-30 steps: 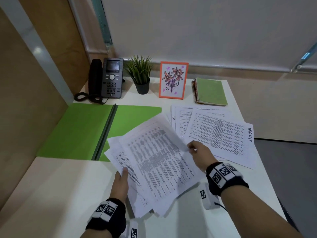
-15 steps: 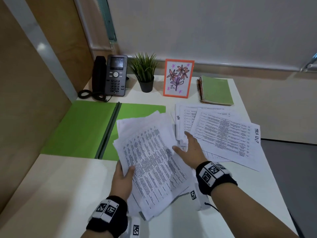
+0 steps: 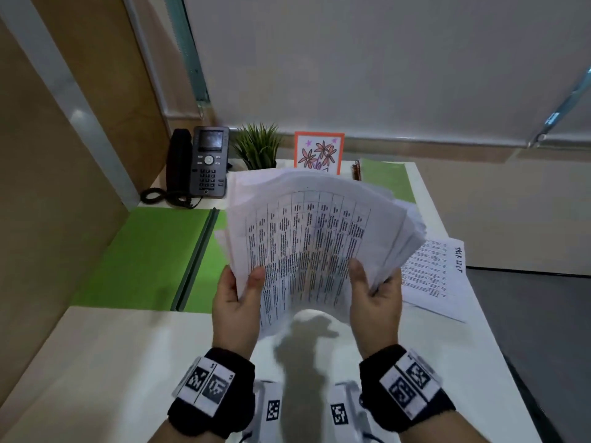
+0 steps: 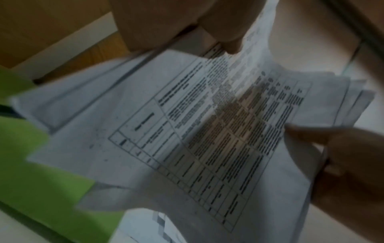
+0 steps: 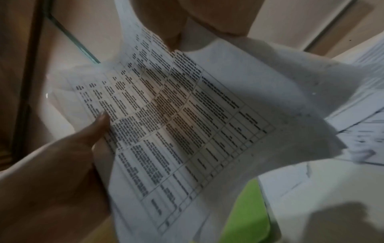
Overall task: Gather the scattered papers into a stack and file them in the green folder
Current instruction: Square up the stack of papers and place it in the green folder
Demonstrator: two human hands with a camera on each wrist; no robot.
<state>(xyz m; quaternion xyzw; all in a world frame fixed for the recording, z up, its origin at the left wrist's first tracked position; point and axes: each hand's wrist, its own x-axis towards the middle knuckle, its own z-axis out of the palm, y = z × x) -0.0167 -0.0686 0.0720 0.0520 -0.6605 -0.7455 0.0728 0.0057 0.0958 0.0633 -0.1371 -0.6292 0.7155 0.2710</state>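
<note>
A loose bundle of printed papers (image 3: 315, 228) stands raised off the white desk, fanned and bowed, its table-printed top sheet facing me. My left hand (image 3: 238, 295) grips its lower left edge, thumb on the front. My right hand (image 3: 372, 289) grips the lower right edge the same way. Both wrist views show the bundle of papers (image 4: 207, 125) (image 5: 182, 125) close up, with the opposite hand's thumb on it. More sheets (image 3: 438, 276), one marked "TASK LIST", still lie flat at the right. The green folder (image 3: 144, 257) lies open on the left, partly hidden behind the bundle.
Along the desk's back edge stand a black desk phone (image 3: 204, 163), a small potted plant (image 3: 259, 145), an orange-framed flower picture (image 3: 318, 151) and a green spiral notebook (image 3: 387, 177). A wooden partition (image 3: 48, 155) bounds the left side. The desk's right edge (image 3: 479, 314) drops to dark floor.
The bundle lay flat on the desk under both hands; now both hands have lifted it upright off the surface, and the camera has moved closer.
</note>
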